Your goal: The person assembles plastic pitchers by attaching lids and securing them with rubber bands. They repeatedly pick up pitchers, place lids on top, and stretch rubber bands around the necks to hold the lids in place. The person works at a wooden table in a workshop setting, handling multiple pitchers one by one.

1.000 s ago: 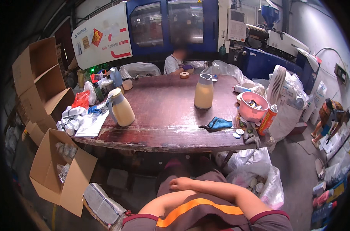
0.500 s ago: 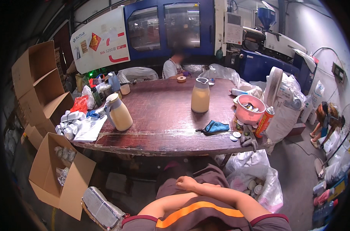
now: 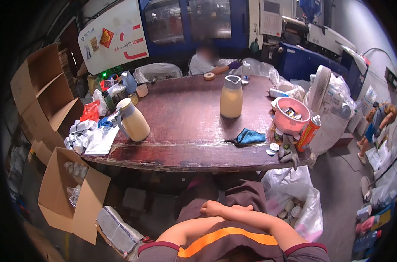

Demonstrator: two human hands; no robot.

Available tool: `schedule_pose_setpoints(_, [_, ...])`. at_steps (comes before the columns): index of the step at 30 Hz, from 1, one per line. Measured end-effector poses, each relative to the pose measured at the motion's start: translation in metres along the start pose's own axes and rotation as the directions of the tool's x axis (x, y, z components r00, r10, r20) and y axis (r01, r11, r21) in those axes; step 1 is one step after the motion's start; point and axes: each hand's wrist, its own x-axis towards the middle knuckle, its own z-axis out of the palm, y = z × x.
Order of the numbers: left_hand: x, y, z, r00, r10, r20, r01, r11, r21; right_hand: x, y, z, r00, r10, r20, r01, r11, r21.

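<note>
My forearms are crossed over my lap, below the table. My right hand (image 3: 213, 208) rests across my left forearm near my thigh, its fingers loose, with nothing seen in it. My left hand (image 3: 243, 208) is mostly hidden behind the right forearm; the bit of fingers showing is stretched out and holds nothing visible. Neither hand touches the table (image 3: 181, 118). On it stand two cream thermos jugs with grey trim, one at the left (image 3: 135, 124) and one farther back (image 3: 231, 101). A blue cloth item (image 3: 249, 136) lies near the front edge.
At the table's right are a pink bowl (image 3: 290, 129) of small discs, an orange spray can (image 3: 309, 133) and dark grey gloves (image 3: 288, 156). An open carton (image 3: 90, 203) stands on the left, a plastic sack of discs (image 3: 313, 205) on the right. A co-worker (image 3: 202, 64) sits across the table.
My view has shifted slightly; my hands stay crossed. Across the table, the co-worker has stretched a gloved arm toward the clear bottle. The bent person at far right has changed posture.
</note>
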Motion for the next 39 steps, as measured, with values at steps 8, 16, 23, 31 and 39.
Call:
schedule_pose_setpoints(8, [0.008, -0.011, 0.003, 0.995, -0.044, 0.093, 0.048, 0.998, -0.040, 0.006, -0.002, 0.005, 0.999, -0.035, 0.017, 0.035, 0.999, -0.005])
schedule_pose_setpoints(16, [0.013, -0.007, 0.003, 0.990, -0.059, 0.128, 0.068, 0.996, -0.064, 0.007, -0.009, -0.005, 0.995, -0.063, -0.079, 0.069, 0.995, 0.067])
schedule_pose_setpoints(23, [0.008, -0.008, -0.004, 0.996, 0.013, 0.091, -0.012, 1.000, -0.008, -0.005, -0.015, -0.014, 0.988, -0.098, -0.120, 0.117, 0.981, 0.157])
schedule_pose_setpoints(31, [0.007, -0.020, 0.012, 0.993, -0.113, 0.031, 0.117, 0.982, -0.151, 0.001, -0.015, -0.025, 0.998, -0.061, 0.005, 0.045, 0.789, 0.612])
schedule_pose_setpoints(39, [0.028, -0.055, 0.034, 0.998, -0.027, -0.053, 0.005, 0.926, -0.378, 0.023, -0.012, -0.215, 0.817, -0.148, -0.557, 0.256, 0.959, 0.120])
